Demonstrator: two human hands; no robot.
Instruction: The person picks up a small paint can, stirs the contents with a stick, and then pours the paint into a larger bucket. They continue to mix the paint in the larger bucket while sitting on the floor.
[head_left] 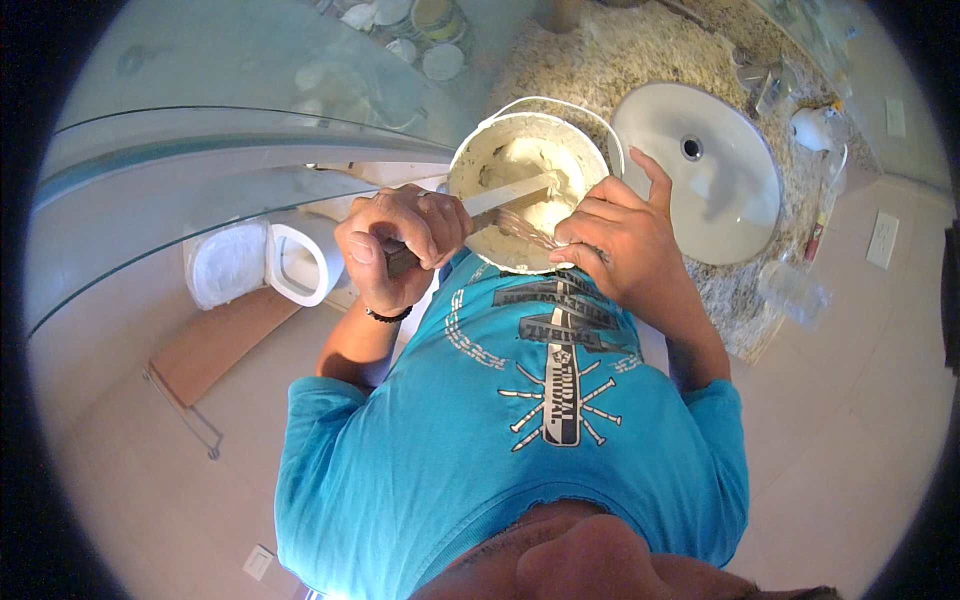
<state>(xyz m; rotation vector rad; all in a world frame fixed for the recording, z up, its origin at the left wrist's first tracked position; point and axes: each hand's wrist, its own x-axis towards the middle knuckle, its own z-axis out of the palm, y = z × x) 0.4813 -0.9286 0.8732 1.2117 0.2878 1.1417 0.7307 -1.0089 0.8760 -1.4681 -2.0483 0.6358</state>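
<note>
A white bucket (470, 160) of pale cream paste (540, 207) stands in front of my shirt, its wire handle leaning toward the far side. My left hand (405, 240) is closed round the dark grip of a flat-bladed putty knife (510, 193). The blade slants over the bucket, and its tip touches the paste. With my right hand (622, 240) I pinch the bucket's near right rim, thumb outside and a finger raised. A brownish ridged thing (524, 230) lies by those fingertips inside the bucket; its kind I cannot make out.
A stone counter (565, 65) with an oval white sink (745, 205) lies at the right, holding a faucet (775, 90) and a clear plastic container (793, 290). Glass panels (250, 135) edge the left side. Beyond them is a toilet (300, 265) with its lid up.
</note>
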